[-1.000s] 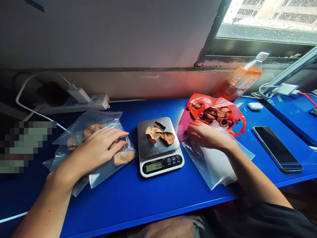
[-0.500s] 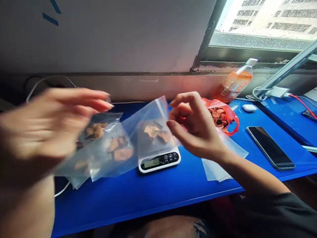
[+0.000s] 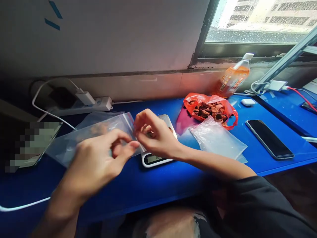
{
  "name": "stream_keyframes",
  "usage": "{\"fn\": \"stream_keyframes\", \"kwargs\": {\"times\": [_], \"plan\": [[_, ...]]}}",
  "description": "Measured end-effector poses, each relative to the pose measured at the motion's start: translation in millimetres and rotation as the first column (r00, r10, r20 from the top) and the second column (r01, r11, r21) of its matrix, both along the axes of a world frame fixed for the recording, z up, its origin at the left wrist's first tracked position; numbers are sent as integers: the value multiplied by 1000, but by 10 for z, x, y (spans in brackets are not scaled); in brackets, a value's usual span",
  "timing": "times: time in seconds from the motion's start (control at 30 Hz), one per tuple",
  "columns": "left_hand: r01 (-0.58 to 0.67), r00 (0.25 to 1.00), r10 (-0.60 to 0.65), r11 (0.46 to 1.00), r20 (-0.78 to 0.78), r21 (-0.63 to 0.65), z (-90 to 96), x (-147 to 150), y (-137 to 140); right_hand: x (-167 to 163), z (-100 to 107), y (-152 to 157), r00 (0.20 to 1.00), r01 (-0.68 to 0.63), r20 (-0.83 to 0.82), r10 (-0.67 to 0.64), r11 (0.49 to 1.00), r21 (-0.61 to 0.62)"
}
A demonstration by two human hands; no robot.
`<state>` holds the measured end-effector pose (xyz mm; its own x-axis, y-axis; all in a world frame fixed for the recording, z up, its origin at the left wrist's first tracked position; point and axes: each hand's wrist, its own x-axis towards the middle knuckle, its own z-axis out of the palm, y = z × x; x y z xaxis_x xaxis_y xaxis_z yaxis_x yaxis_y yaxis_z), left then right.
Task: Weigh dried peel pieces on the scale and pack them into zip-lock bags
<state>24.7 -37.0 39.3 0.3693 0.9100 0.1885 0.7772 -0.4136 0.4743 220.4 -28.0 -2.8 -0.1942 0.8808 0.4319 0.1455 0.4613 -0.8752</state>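
My left hand (image 3: 104, 157) and my right hand (image 3: 156, 135) are close together, fingers pinched at the mouth of a clear zip bag (image 3: 69, 143). The bag has a red line along its zip edge and stretches left from my hands. Brown pieces show faintly through layered plastic; which bag holds them I cannot tell. Beneath my right hand is a white digital kitchen scale (image 3: 158, 162), its display partly covered by the hand. A few brown bits show on its platform behind the fingers.
A red plastic bag (image 3: 234, 117) of dried brown pieces lies behind clear bags (image 3: 223, 142). To the right are a phone (image 3: 269, 138) and an earbud case (image 3: 248, 102). An orange drink bottle (image 3: 236, 77) stands by the wall. A power strip (image 3: 102, 103) and white cables lie left.
The clear bag has moved left off the front of the scale. My right hand has moved left, and my left hand has come in to the bag's mouth. The view has shifted slightly.
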Motion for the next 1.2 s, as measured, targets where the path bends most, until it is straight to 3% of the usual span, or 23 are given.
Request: {"fn": "stream_keyframes", "kwargs": {"times": [0.13, 0.33, 0.53, 0.7, 0.83, 0.93, 1.2], "plan": [[81, 997, -78, 979, 23, -186, -70, 289, 282, -19, -95, 26, 995, -80, -60, 76, 995, -66], [88, 987, -57, 973, 150, -213, -239, 123, 337, -45, -184, 37, 996, -87, -6, 87, 996, 8], [73, 995, -71, 997, 76, -22, -343, 98, 248, -96, -234, -34, 976, -30, 219, 8, 994, 100], [88, 990, -101, 987, 98, 134, -342, 135, 179, -161, -241, -73, 964, 86, 229, -135, 973, 212], [119, 984, -152, 950, 95, 290, -394, 128, 134, -166, -186, -91, 947, 148, 269, -175, 982, 120], [156, 976, -193, 943, 100, 295, -441, 87, 154, -159, -136, -76, 950, 95, 294, -107, 994, 55], [128, 977, -160, 969, 140, 212, -378, 51, 182, -185, -151, -39, 948, 12, 315, -47, 993, 115]]}}
